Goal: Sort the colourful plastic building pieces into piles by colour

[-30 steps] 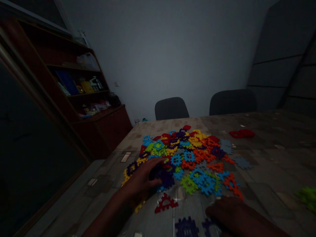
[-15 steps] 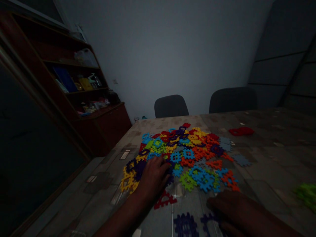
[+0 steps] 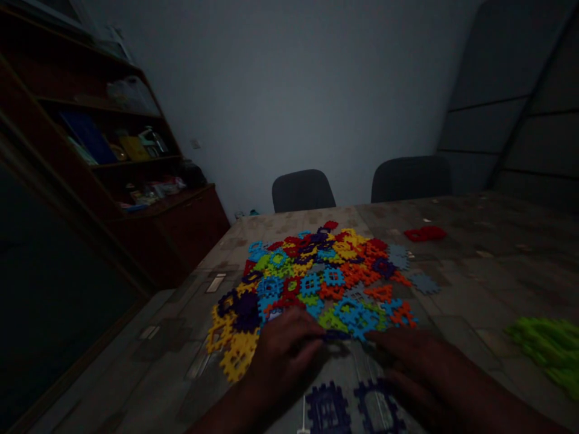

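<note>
Between the thumb and fingers of my left hand [image 3: 289, 343] is a dark purple piece [image 3: 335, 335], seen nearly edge-on above the table. My right hand [image 3: 407, 367] is just right of it, fingers apart, with nothing visible in them. Below the hands, a purple window-shaped piece [image 3: 328, 410] and a purple frame piece with a large opening [image 3: 380, 411] lie side by side at the near edge of the view. A heap of notched plastic pieces [image 3: 312, 282] in blue, red, yellow, orange, green and purple spreads beyond my hands.
Green pieces [image 3: 549, 349] lie at the right and red pieces [image 3: 425, 233] farther back on the patterned table [image 3: 479, 289]. Two dark chairs [image 3: 304, 191] stand behind it. A wooden shelf unit [image 3: 167, 223] is at the left.
My left hand has come nearer from the heap with a purple piece. My right hand has moved up and left, away from the purple frame piece. The view has shifted slightly right.
</note>
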Demonstrator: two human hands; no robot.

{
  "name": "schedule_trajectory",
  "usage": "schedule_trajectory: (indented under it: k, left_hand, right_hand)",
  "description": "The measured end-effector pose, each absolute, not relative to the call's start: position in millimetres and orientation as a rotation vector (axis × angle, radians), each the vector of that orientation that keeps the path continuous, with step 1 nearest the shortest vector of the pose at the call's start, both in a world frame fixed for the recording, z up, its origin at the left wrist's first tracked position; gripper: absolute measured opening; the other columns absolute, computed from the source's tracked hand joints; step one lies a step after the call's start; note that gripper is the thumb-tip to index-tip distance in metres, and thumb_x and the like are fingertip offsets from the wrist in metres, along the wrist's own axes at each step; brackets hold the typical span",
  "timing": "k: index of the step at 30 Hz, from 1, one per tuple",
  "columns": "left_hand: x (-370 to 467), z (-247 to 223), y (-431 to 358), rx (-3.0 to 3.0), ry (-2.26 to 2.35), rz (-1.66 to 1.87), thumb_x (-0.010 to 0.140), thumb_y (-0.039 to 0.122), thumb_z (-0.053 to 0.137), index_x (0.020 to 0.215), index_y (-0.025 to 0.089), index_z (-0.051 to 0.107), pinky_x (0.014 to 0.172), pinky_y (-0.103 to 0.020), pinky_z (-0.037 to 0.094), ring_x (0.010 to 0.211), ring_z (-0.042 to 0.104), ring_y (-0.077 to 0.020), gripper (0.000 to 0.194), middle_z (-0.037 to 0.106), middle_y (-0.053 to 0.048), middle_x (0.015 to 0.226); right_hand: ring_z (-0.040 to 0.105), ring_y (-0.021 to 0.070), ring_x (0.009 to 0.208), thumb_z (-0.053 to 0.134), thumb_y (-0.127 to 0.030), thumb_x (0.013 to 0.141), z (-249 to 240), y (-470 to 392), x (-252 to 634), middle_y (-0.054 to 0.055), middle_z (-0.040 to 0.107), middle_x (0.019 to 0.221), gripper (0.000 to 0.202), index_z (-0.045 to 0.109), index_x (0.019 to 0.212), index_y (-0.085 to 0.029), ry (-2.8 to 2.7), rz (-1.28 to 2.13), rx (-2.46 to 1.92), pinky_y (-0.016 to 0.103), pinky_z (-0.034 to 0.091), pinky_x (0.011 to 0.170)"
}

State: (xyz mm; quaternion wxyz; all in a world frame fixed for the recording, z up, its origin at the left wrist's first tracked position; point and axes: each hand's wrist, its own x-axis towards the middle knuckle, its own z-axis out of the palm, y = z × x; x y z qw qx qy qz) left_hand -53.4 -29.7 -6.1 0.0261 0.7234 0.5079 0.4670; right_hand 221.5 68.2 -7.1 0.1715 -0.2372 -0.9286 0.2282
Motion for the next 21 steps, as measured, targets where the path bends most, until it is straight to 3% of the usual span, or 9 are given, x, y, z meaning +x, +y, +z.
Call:
schedule_trajectory:
  k: [3, 8, 12, 15, 21]
  left_hand:
    - [-37, -8, -37, 2.562, 1.318, 1.429, 0.112, 0.028, 0.054, 0.103, 0.019, 0.073, 0.062, -0.024, 0.052, 0.069, 0.071, -0.0158, 0.023, 0.075, -0.005, 0.082]
    - [-30, 0, -43, 2.85, 1.109, 1.347, 0.115, 0.021, 0.044, 0.113, 0.015, 0.065, 0.059, -0.029, 0.05, 0.065, 0.072, -0.0176, 0.022, 0.077, -0.006, 0.079]
    - [-27, 3, -45, 2.899, 1.075, 1.272, 0.117, 0.021, 0.039, 0.113, 0.016, 0.062, 0.057, -0.03, 0.05, 0.064, 0.072, -0.0174, 0.024, 0.077, -0.006, 0.076]
    - [-25, 1, -44, 2.947, 1.022, 1.267, 0.118, 0.021, 0.036, 0.109, 0.016, 0.063, 0.056, -0.03, 0.047, 0.061, 0.07, -0.0168, 0.029, 0.075, -0.004, 0.072]
    - [-40, 1, -37, 2.774, 1.263, 1.109, 0.115, 0.023, 0.039, 0.111, 0.017, 0.066, 0.067, -0.033, 0.049, 0.076, 0.069, -0.0201, 0.028, 0.076, -0.008, 0.09]
  right_hand:
    - [0.07, 0.0308, 0.126, 0.066, -0.029, 0.096, -6, 65, 220, 0.012, 0.072, 0.142, 0.052, 0.064, 0.147, -0.027, -2.657, 0.85, -0.654, 0.043, 0.057, 0.105]
    - [0.061, 0.0367, 0.139, 0.081, -0.039, 0.084, -4, 65, 215, 0.017, 0.063, 0.154, 0.076, 0.059, 0.155, -0.024, -2.702, 1.054, -0.649, 0.049, 0.05, 0.114]
    - [0.062, 0.0363, 0.136, 0.085, -0.037, 0.078, -8, 64, 208, 0.018, 0.065, 0.15, 0.078, 0.062, 0.151, -0.022, -2.7, 0.998, -0.56, 0.046, 0.051, 0.112]
    - [0.069, 0.033, 0.123, 0.084, -0.028, 0.073, -4, 60, 203, 0.015, 0.072, 0.135, 0.071, 0.067, 0.142, -0.022, -2.74, 0.985, -0.587, 0.042, 0.055, 0.103]
    - [0.069, 0.0305, 0.114, 0.07, -0.013, 0.067, 3, 59, 209, 0.012, 0.073, 0.129, 0.064, 0.069, 0.13, -0.024, -2.759, 0.817, -0.632, 0.04, 0.056, 0.095]
